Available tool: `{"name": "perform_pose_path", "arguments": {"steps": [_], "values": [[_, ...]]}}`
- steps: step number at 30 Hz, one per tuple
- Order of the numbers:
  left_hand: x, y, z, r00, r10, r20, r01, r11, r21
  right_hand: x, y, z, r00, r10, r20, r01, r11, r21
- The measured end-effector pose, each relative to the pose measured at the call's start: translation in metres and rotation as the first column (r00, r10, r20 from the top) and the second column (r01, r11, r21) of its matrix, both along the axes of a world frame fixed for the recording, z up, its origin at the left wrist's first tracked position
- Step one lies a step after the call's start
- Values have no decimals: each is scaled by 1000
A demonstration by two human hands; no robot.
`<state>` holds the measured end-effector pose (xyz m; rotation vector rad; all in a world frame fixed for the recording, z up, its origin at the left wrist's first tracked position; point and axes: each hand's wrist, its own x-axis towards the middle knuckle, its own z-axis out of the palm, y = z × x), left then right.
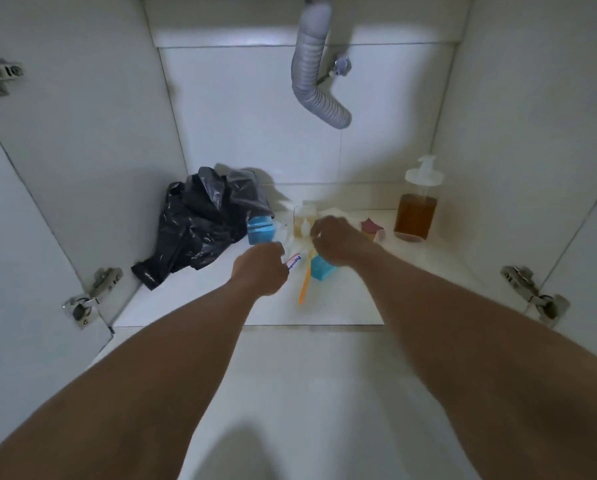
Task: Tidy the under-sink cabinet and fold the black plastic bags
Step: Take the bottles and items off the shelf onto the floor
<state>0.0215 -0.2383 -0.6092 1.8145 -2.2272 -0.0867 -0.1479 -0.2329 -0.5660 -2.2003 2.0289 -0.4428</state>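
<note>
We reach both bare arms into the open under-sink cabinet, over its white cabinet floor (193,303). The black plastic bags (200,223) lie unfolded in a crumpled heap in the left rear corner, against the left wall and well apart from either hand. Our left grip (260,271) is curled round one end of a white toothpaste tube (294,263), whose printed end sticks out to the right of the knuckles. Just beside the tube an orange toothbrush (304,285) lies with its handle pointing towards us, and it touches or overlaps a blue block (322,269) that sits partly under our right wrist. Our right grip (338,240) hovers palm down with bent fingers over some small white clutter; we cannot tell whether it is clenched on anything. A blue tub (260,231) stands between the bags and the hands, touching the edge of the heap. Behind the right grip a small clear bottle (304,216) with yellowish contents stands upright. Further right a pink scrap (369,225) lies near a pump bottle (416,211) holding amber liquid, upright by the right wall. A grey corrugated drain hose (316,81) hangs from above at the back.
</note>
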Motion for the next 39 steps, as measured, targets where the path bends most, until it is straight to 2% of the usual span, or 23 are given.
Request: {"name": "perform_pose_path", "arguments": {"steps": [4,8,11,12,14,18,24,26,30,32,34,36,39], "values": [[-11,-6,-32,999,-5,44,3,999,38,12,4,-53,978,136,-155,-109,979,172],[-12,-8,-57,975,-50,217,28,994,106,25,6,-72,980,144,-138,-100,953,286],[-10,-3,-60,966,-11,257,16,1000,-17,28,6,-74,973,117,-199,-62,962,266],[-10,-2,-59,971,7,239,5,999,-48,29,5,-75,966,104,-238,-42,967,250],[-10,0,-56,990,40,134,-39,999,-12,28,7,-75,975,41,-216,14,969,248],[-13,3,-44,974,169,-153,-132,966,224,26,14,-68,984,7,-177,42,961,272],[-12,35,-44,851,302,-430,-89,889,450,5,42,-54,998,-28,53,18,983,184],[-16,60,-51,815,268,-514,-16,897,442,-1,56,-58,990,-51,135,29,987,156],[-22,115,-78,663,249,-706,57,924,379,-15,102,-89,945,-83,315,78,997,28],[-26,141,-99,628,248,-737,104,913,395,-21,135,-114,901,-130,413,156,987,-30],[-28,161,-125,634,274,-723,128,885,447,-25,166,-145,871,-185,455,228,973,-42],[-29,174,-154,654,334,-679,108,847,521,-27,189,-178,866,-210,453,243,970,-15],[-29,184,-192,618,490,-614,50,756,653,-26,211,-219,901,-220,373,200,975,93]]}}
